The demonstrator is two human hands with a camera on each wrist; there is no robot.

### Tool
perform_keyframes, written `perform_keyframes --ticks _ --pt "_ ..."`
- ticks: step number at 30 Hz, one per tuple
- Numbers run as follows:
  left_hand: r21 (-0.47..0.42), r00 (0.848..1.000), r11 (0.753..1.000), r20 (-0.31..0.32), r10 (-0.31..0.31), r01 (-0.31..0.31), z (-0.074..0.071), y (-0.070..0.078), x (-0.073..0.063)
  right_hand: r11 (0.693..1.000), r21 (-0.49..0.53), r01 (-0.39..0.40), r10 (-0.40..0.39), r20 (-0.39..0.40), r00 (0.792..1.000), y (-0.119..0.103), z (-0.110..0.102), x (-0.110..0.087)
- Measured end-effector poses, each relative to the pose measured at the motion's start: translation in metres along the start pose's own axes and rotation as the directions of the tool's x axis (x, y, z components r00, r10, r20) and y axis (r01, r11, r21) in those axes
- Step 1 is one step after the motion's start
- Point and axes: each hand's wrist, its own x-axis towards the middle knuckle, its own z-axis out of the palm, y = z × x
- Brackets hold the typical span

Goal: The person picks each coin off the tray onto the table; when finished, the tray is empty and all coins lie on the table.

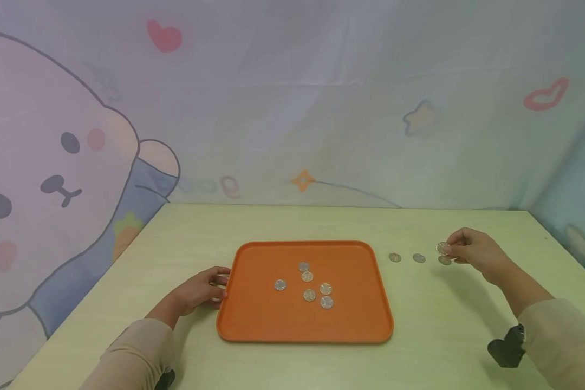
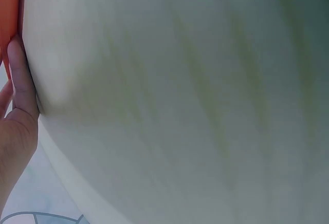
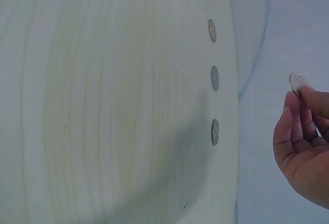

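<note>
My right hand [image 1: 480,254] pinches a silver-coloured coin [image 3: 297,82] between thumb and fingers, raised off the table. Near it on the table lies a coin [image 1: 444,260], partly below the held one in the head view. Two more coins, a middle one [image 1: 419,258] and a left one [image 1: 395,257], continue the row towards the tray. My left hand [image 1: 197,291] touches the left edge of the orange tray [image 1: 263,319] with relaxed fingers. On the tray several coins lie scattered, among them a coin [image 1: 280,285] apart on the left.
The pale wooden table [image 1: 434,346] runs back to a printed cloth backdrop [image 1: 292,108] with a cartoon bear on the left. A dark object [image 1: 508,346] hangs by the right sleeve [image 1: 563,336]. The right wrist view shows a corner of the tray above the coin row.
</note>
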Motion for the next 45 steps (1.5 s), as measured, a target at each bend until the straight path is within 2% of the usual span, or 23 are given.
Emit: perform_keyframes --ticks 16,23,27,33,45 --pt "-0.002 1.000 1.000 0.020 -0.002 0.002 -0.001 -0.001 -0.001 0.996 -0.042 -0.076 0.074 -0.050 0.996 0.028 -0.018 -0.002" --pt "0.007 1.000 1.000 0.006 -0.003 0.003 -0.003 0.001 0.000 0.994 -0.052 -0.095 0.091 -0.064 0.994 0.036 -0.028 0.000" --pt "0.008 1.000 1.000 -0.007 -0.012 0.012 -0.003 0.002 0.000 0.991 -0.068 -0.116 0.112 -0.062 0.992 0.039 -0.033 -0.001" --pt "0.011 1.000 1.000 0.016 -0.002 0.001 -0.001 0.002 -0.002 0.987 -0.065 -0.148 0.146 -0.046 0.988 0.046 -0.036 -0.003" --pt "0.010 1.000 1.000 0.013 -0.009 0.009 0.000 0.001 0.000 0.979 -0.072 -0.190 0.188 -0.041 0.981 0.064 -0.035 0.002"
